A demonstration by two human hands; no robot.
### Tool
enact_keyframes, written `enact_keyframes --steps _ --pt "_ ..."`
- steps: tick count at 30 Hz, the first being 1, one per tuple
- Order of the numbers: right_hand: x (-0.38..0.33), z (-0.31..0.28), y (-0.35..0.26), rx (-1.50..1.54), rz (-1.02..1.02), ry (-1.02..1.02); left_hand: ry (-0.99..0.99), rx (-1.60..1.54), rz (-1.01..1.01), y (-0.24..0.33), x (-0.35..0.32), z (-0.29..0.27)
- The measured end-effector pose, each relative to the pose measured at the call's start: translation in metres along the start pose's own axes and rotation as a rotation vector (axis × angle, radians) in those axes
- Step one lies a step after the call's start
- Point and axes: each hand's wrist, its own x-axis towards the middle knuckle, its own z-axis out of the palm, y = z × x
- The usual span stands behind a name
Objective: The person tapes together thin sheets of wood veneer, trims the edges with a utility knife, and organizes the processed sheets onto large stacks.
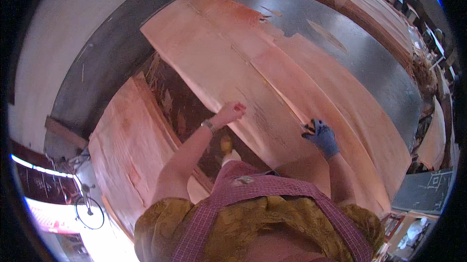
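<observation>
Long pinkish-tan wood veneer sheets lie in front of me, one broad veneer sheet (214, 53) beside another veneer sheet (335, 87) that it meets along a slanting seam. My left hand (230, 113) is bare, with a band on the wrist. Its fingers are curled closed above the near left edge of the broad sheet; anything inside them is hidden. A blue glove with dark fingertips covers my right hand (321, 138), whose bent fingers are at the seam. Whether they pinch a veneer edge or something small cannot be made out.
A dark smooth table (369, 62) carries the sheets. To the left is a lower veneer stack (126, 140), across a dark gap holding scraps. My shoe (226, 144) shows in that gap. Another veneer pile (350, 4) runs along the far side. A bicycle (89, 208) stands at lower left.
</observation>
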Motion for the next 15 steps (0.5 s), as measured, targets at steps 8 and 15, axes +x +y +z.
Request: enact_keyframes --steps 8,15 --pt "0.035 0.006 -0.067 -0.194 0.374 0.071 0.165 0.612 0.231 0.029 0.321 -0.208" --pt "0.013 -0.007 -0.118 -0.238 0.671 0.237 0.069 0.948 0.433 0.071 0.509 -0.263"
